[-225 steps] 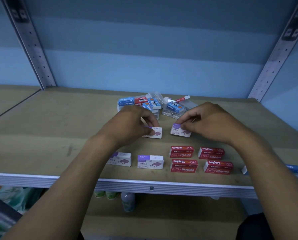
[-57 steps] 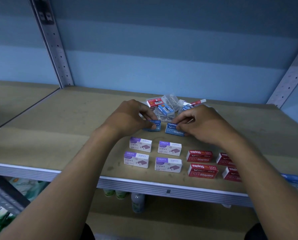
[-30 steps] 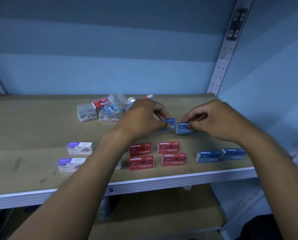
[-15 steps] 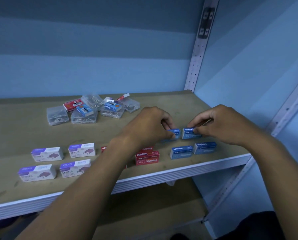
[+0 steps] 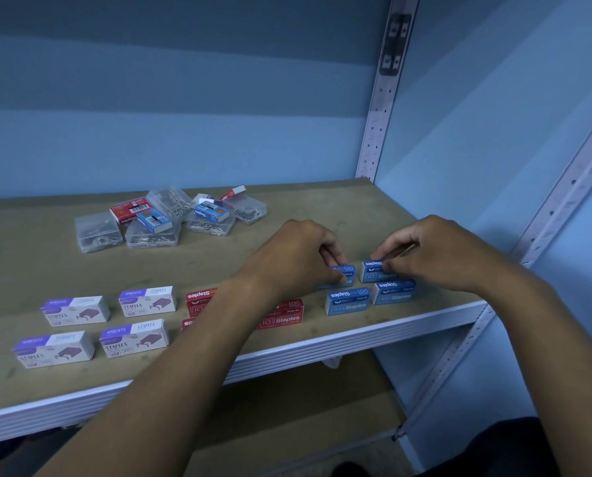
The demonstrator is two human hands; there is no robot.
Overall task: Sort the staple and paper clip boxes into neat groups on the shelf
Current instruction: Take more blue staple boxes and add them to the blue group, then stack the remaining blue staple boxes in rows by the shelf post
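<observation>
Blue walls close in a metal rack whose brown shelf (image 5: 219,256) carries small boxes. Near its right front corner sit four blue staple boxes in two rows. The left hand (image 5: 294,256) pinches the back-left blue box (image 5: 343,271) between thumb and fingers, the box resting on the shelf and partly hidden under the hand. The right hand (image 5: 439,253) pinches the back-right blue box (image 5: 374,270) at its right end, fingers curled over it. Just in front of these lie the front-left blue box (image 5: 347,301) and the front-right blue box (image 5: 393,291), side by side and close to the shelf's white front edge (image 5: 374,333).

To the left of them, red staple boxes (image 5: 282,313) lie partly covered by the left forearm; how many there are cannot be told. Further left, four white and purple staple boxes (image 5: 147,301) stand in two rows of two, with gaps between them.

At the back of the shelf is a loose heap (image 5: 170,215): clear plastic boxes of paper clips, with a red box and two blue boxes lying on and among them, tilted at odd angles.

A perforated grey upright (image 5: 380,108) rises at the shelf's back right corner, and another (image 5: 563,197) slants along the right wall. Below, a lower brown shelf (image 5: 305,418) shows in shadow.
</observation>
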